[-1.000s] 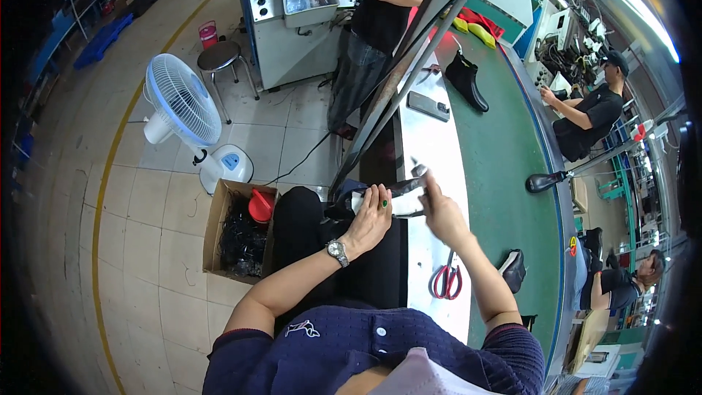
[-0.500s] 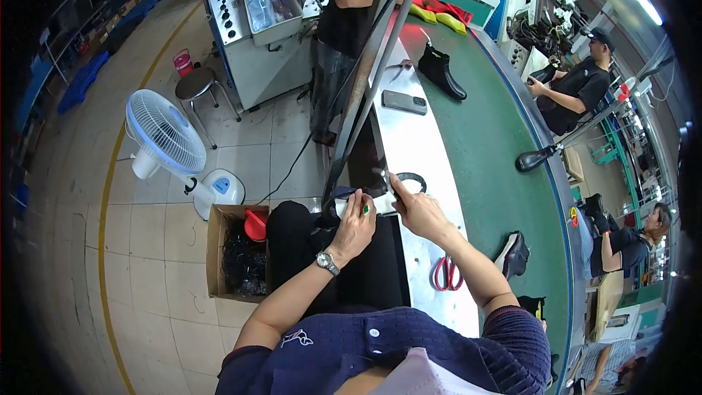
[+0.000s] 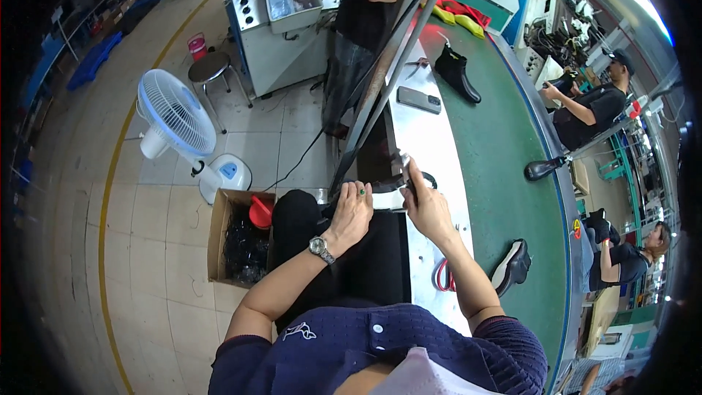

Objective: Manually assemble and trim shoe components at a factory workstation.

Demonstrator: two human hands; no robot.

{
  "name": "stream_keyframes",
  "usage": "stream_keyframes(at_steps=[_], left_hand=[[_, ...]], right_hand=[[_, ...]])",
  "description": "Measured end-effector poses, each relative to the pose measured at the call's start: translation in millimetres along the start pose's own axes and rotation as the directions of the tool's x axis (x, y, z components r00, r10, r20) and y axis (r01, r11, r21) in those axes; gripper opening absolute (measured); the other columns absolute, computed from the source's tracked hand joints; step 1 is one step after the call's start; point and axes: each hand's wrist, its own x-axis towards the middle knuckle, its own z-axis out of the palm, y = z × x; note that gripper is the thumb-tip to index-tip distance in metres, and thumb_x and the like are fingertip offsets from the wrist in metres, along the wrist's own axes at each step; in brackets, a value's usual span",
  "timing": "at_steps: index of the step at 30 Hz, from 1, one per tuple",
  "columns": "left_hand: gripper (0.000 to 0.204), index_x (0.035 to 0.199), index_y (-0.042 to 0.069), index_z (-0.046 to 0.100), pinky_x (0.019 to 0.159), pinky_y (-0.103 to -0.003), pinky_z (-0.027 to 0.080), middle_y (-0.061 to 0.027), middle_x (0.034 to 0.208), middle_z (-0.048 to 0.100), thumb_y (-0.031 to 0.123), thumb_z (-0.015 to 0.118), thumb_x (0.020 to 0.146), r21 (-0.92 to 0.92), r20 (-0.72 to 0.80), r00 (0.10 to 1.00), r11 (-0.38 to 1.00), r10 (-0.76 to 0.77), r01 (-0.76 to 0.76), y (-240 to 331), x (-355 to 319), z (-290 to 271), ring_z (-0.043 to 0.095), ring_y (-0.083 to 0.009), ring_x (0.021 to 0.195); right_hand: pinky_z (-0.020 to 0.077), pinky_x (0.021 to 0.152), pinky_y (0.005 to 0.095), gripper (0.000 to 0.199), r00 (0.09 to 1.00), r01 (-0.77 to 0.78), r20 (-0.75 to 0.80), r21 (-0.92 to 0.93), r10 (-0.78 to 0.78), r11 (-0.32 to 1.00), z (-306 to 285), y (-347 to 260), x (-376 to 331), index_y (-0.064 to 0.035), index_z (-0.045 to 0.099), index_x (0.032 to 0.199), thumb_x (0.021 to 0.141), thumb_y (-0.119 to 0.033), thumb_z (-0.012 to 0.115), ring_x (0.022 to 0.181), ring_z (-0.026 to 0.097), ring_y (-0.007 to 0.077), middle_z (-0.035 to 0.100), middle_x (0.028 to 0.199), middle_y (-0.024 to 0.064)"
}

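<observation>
Head view: left hand (image 3: 356, 209) and right hand (image 3: 426, 205) both grasp a white strip (image 3: 387, 198) at the near edge of the workbench (image 3: 431, 139), the right pinching a thin tool against it. Judged step: trimming or fitting the strip. Next move calls for a steady grip; red-handled scissors (image 3: 441, 276) lie near right.

Conveyor belt (image 3: 504, 146): dark green. Ankle boot (image 3: 455, 73): black. Workbench strip (image 3: 431, 139): pale grey. Scissors (image 3: 442, 276): red handles. Floor fan (image 3: 175, 114): white with blue rim. Funnel (image 3: 260, 212): red. Carton (image 3: 216, 238): brown. Wristwatch (image 3: 319, 248): silver.
</observation>
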Motion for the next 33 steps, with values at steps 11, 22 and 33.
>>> stream_keyframes(at_steps=[11, 22, 33], left_hand=[[0.062, 0.126, -0.012, 0.048, 0.105, -0.046, 0.032, -0.0290, 0.126, 0.050, 0.024, 0.068, 0.079, 0.111, 0.056, 0.998, 0.993, -0.040, 0.034, 10.1, -3.0, -2.0, 0.047, -0.0402, 0.114], [0.060, 0.126, -0.012, 0.047, 0.107, -0.047, 0.033, -0.0299, 0.130, 0.048, 0.020, 0.069, 0.080, 0.047, 0.003, 1.000, 0.998, -0.028, 0.028, 13.6, -5.2, 9.6, 0.046, -0.0420, 0.120], [0.072, 0.129, -0.005, 0.045, 0.102, -0.042, 0.040, -0.0230, 0.125, 0.053, 0.017, 0.079, 0.070, -0.400, -0.033, 0.979, 0.901, -0.199, 0.170, -13.7, 0.4, -28.3, 0.048, -0.0382, 0.120]], right_hand=[[0.0487, 0.062, 0.0482, 0.067, 1.000, 0.010, -0.002, -0.055, -0.010, 0.998, 19.2, 1.9, -3.6, -0.0114, 0.023, 0.148, 0.089, -0.013, 0.055, 0.065, 0.063, 0.0430, 0.063, 0.071, 0.0245], [0.0483, 0.065, 0.0523, 0.071, 0.993, -0.025, 0.111, -0.148, 0.042, 0.989, 31.1, 10.8, -3.7, -0.0205, 0.022, 0.149, 0.087, -0.012, 0.055, 0.068, 0.062, 0.0446, 0.063, 0.071, 0.0257], [0.0468, 0.068, 0.0557, 0.074, 0.976, 0.060, 0.214, -0.076, -0.043, 0.995, 32.2, -3.5, 7.5, -0.0147, 0.016, 0.149, 0.086, -0.009, 0.055, 0.075, 0.063, 0.0455, 0.064, 0.077, 0.0275]])
